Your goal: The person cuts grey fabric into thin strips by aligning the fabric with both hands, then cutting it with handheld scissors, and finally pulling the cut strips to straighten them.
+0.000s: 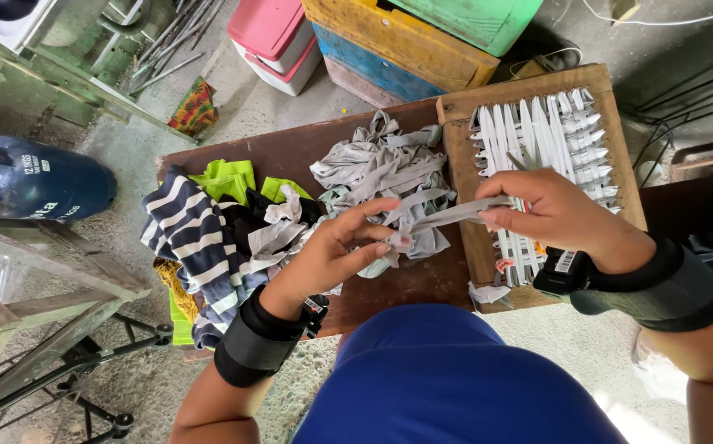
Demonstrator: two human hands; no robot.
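A long, flat strip of pale grey stretch fabric [447,215] runs taut between the two hands above the front part of the dark brown wooden counter [291,152]. It looks like a soft knit loop, folded flat, slightly wrinkled, and widening at its left end into a small bunched knot. The left hand [336,247] has its fingers [377,205] clamped on that bunched end, thumb and forefinger pinching while the other fingers curl loosely beneath. The right hand [541,210] has its fingers closed on the other end of the strip, held over the left edge of a square wooden weaving frame [459,156] strung with white fabric loops [550,136], which sits at the counter's right edge. Just behind the strip lies a loose heap of similar grey fabric strips [385,168] in the counter's middle. At the left edge rests a navy and white striped garment [192,234] with lime green cloth [225,177] beside it. Both wrists carry black bands.
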